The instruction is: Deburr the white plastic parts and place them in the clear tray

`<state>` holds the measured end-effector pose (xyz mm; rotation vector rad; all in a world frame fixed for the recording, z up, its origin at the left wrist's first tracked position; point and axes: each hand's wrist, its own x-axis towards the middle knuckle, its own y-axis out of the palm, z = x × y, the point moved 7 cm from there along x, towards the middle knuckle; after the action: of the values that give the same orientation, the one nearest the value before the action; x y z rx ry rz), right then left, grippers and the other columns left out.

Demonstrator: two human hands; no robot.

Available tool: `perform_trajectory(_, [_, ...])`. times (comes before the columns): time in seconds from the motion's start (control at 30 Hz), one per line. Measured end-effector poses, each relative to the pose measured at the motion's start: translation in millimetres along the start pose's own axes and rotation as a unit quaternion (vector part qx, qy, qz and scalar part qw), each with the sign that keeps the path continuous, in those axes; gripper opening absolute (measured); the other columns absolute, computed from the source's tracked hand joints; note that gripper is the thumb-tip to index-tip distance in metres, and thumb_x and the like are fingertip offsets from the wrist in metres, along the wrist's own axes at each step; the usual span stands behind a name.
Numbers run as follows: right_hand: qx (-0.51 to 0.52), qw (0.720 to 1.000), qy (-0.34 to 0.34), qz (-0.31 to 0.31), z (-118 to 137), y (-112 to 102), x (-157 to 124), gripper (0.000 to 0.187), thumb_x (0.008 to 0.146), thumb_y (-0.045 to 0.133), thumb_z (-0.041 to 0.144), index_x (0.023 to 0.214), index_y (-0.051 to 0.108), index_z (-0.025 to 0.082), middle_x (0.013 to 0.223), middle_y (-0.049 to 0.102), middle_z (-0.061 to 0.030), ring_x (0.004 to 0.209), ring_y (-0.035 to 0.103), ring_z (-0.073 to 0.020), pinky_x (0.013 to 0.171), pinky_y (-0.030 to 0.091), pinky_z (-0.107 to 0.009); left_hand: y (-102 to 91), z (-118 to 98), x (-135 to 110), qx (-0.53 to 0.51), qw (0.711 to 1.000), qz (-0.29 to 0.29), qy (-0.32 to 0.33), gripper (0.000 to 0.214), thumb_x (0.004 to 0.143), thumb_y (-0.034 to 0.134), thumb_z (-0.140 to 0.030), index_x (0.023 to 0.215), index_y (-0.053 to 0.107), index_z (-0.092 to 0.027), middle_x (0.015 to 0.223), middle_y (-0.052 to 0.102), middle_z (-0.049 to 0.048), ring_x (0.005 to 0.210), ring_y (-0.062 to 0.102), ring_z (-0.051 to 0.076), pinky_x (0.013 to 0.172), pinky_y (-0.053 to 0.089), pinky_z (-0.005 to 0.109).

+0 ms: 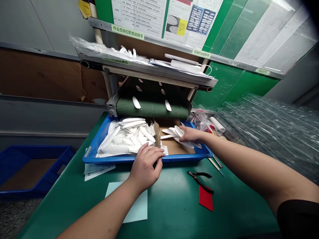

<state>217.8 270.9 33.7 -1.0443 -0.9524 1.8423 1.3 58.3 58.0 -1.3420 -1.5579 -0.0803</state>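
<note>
We stand at a green-topped workbench (174,212), facing a green mesh conveyor belt (152,108) with white oval plastic pieces (136,102) lying on it. Below its end sits a shallow blue plastic tray (147,158), split by an upright brown cardboard divider (157,134). A large heap of the pieces fills the left side. Our left hand (147,166) is curled narrow at the tray's front rim, with nothing visible in it. Our right hand (190,134) spreads wide over a small white bunch (181,137) on the right side, though we cannot tell whether it grips them. These thin, smooth pieces could slip from a loose hold and slide over the rim. A knock against the thin divider could let the heap spill across, and a careless elbow could catch the black-handled pliers (199,181) nearby.
</note>
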Motion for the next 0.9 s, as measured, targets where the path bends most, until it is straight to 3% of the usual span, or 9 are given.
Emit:
perform_trajectory(0.4, [0.062, 0.997, -0.03, -0.023, -8, -45, -38, 0.052, 0.075, 0.072, 0.023, 0.124, 0.058, 0.026, 0.101, 0.074, -0.0002, 0.089, 0.07, -0.0237, 0.069, 0.051, -0.027, 1.2, 2, 0, -0.006, 1.0, 0.0, 0.006, 0.024, 0.097, 0.057, -0.011, 0.107, 0.071, -0.026, 0.116, 0.077, 0.0007, 0.112, 0.068, 0.022, 0.12, 0.039, 0.053])
perform_trajectory(0.57, [0.071, 0.996, -0.034, -0.042, -5, -42, -56, 0.052, 0.074, 0.072, 0.023, 0.124, 0.058, 0.025, 0.099, 0.074, -0.0007, 0.088, 0.07, -0.0245, 0.069, 0.051, -0.028, -2.6, 0, 1, -0.011, 1.0, -0.016, 0.006, 0.024, 0.098, 0.057, -0.011, 0.113, 0.069, -0.025, 0.116, 0.076, 0.0022, 0.113, 0.067, 0.022, 0.118, 0.041, 0.052])
perform_trajectory(0.73, [0.087, 0.993, -0.058, -0.06, 6, -50, -96, 0.058, 0.076, 0.072, 0.025, 0.132, 0.055, 0.023, 0.114, 0.072, -0.004, 0.099, 0.068, -0.0258, 0.078, 0.052, -0.03, -16.0, -6, 2, -0.032, 0.997, -0.074, -0.003, 0.032, 0.1, 0.061, -0.016, 0.131, 0.062, -0.025, 0.13, 0.068, 0.0066, 0.126, 0.061, 0.023, 0.116, 0.046, 0.046])
perform_trajectory(0.83, [0.076, 0.992, -0.088, -0.045, 18, -45, -130, 0.054, 0.077, 0.074, 0.027, 0.128, 0.056, 0.022, 0.114, 0.071, -0.0042, 0.101, 0.067, -0.0256, 0.08, 0.051, -0.029, -22.6, -10, 1, -0.036, 0.995, -0.087, -0.022, 0.046, 0.099, 0.067, -0.025, 0.143, 0.053, -0.024, 0.142, 0.058, 0.0109, 0.137, 0.054, 0.026, 0.119, 0.045, 0.045])
perform_trajectory(0.9, [0.064, 0.992, -0.105, -0.009, 29, -33, -152, 0.05, 0.08, 0.073, 0.028, 0.127, 0.056, 0.023, 0.107, 0.071, -0.0028, 0.092, 0.068, -0.0231, 0.072, 0.05, -0.026, -21.5, -16, 1, -0.024, 0.998, -0.055, -0.015, 0.064, 0.097, 0.073, -0.036, 0.152, 0.043, -0.024, 0.154, 0.048, 0.0143, 0.146, 0.045, 0.029, 0.123, 0.041, 0.046])
